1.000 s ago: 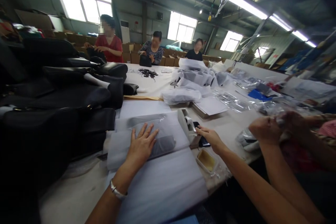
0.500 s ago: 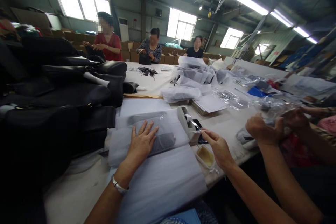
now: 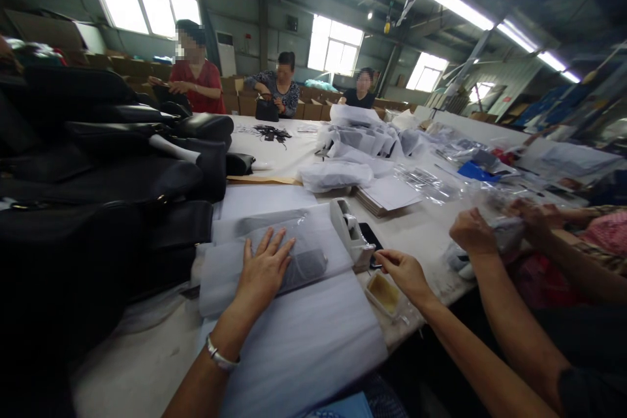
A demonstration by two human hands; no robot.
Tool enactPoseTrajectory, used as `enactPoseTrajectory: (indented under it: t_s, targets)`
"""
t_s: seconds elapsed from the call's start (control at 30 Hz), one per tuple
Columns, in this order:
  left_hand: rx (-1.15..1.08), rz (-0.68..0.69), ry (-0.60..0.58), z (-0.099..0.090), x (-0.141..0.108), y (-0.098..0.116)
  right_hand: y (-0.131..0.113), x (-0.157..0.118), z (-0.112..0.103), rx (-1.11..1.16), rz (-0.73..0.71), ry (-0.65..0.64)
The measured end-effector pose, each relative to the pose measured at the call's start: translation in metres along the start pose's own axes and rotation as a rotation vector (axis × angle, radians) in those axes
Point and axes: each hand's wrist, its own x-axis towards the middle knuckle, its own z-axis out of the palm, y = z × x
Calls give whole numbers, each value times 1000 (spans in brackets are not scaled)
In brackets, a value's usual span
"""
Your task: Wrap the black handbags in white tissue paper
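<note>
My left hand (image 3: 264, 264), fingers spread, lies flat on a dark, flat item (image 3: 306, 264) under clear plastic. White wrapping paper (image 3: 304, 333) spreads beneath it. To the right stands a tape dispenser (image 3: 360, 251) with a roll in it. Just beside its front end, my right hand (image 3: 404, 274) pinches thumb and finger together on a short piece of clear tape, hardly visible at the fingertips. Below those fingers sits a small white dish (image 3: 385, 294) with something yellowish inside. A dark phone-like object (image 3: 371, 238) lies behind the dispenser.
Black bags (image 3: 112, 176) are heaped at the left. Beyond the paper are stacked sheets (image 3: 386, 192) and a pile of white-wrapped items (image 3: 360, 140). A co-worker's hands (image 3: 475, 232) handle clear plastic at the right. Several people sit across the table.
The tape strip that stretched from the dispenser to my right hand no longer spans between them. My left hand stays in place. The neighbour's hands have shifted slightly left.
</note>
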Motion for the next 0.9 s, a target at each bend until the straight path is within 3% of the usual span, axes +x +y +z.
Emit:
enactPoseTrajectory:
  t_s: [0.2,0.33,0.43,0.53,0.7,0.9]
  targets:
    - [-39,-5,-33,-3,2,-2,-11,-4,-36,-523,-467,28]
    - [-155,-40,-49,-11,6,-7,-36,-4,-55,-647,-705,-96]
    - [-257,-76,13,-17,9,-16,-67,3,-49,-636,-832,-210]
    - [-316,-128,87,-21,10,-30,-103,11,-22,-577,-947,-352]
    - [-359,-254,172,-22,7,-61,-160,24,48,-554,-1088,-567]
    - [-454,-269,253,-13,4,-79,-211,57,129,-545,-1144,-794]
